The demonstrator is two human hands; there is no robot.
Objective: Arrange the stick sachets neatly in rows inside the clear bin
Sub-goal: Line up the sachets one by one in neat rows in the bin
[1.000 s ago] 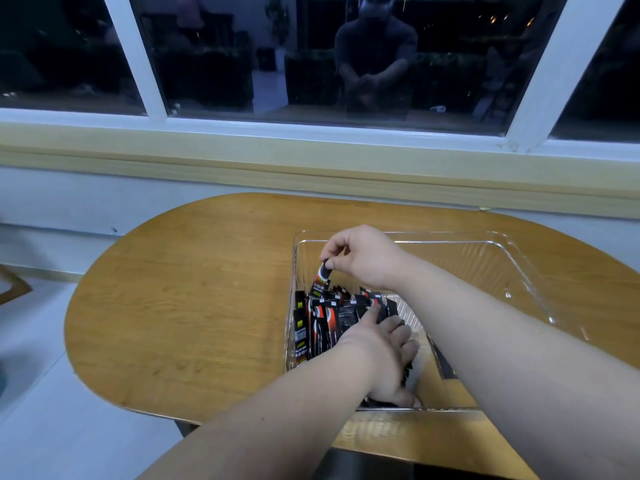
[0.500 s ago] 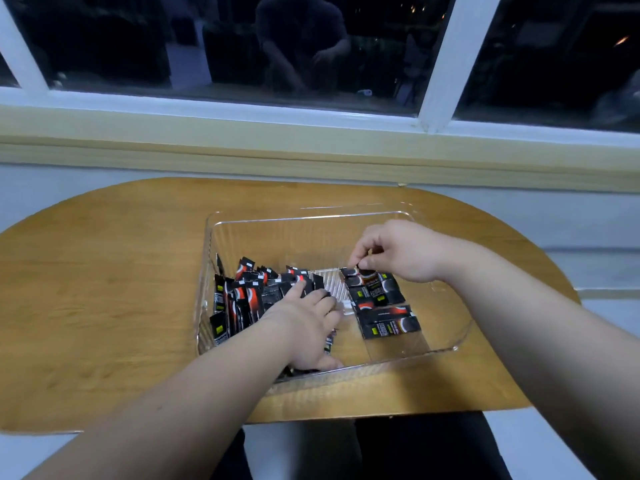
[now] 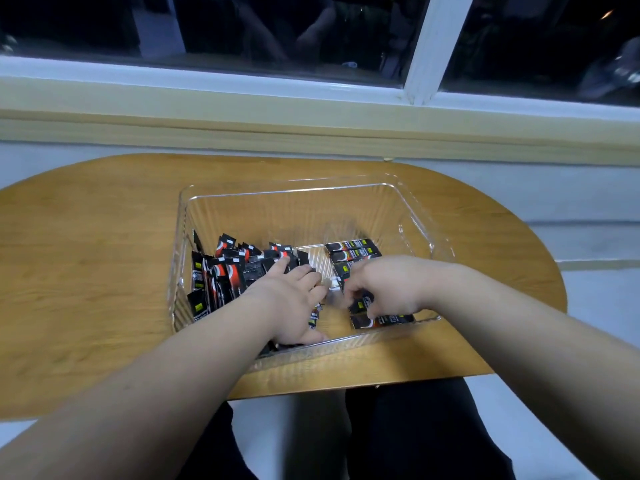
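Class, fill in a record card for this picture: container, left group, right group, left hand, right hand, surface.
Container: clear bin, ribbed walls
Left group: jumbled sachets, standing by the left wall
Right group: flat sachets laid in a row
Left hand: fingers straight, resting on the jumbled sachets
Right hand: fingers curled over the flat sachets; grip blurred
Surface: wooden table

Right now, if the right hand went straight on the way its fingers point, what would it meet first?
Probably the fingers of the left hand, just across the gap; behind them the loose sachet pile. Depth is blurred.
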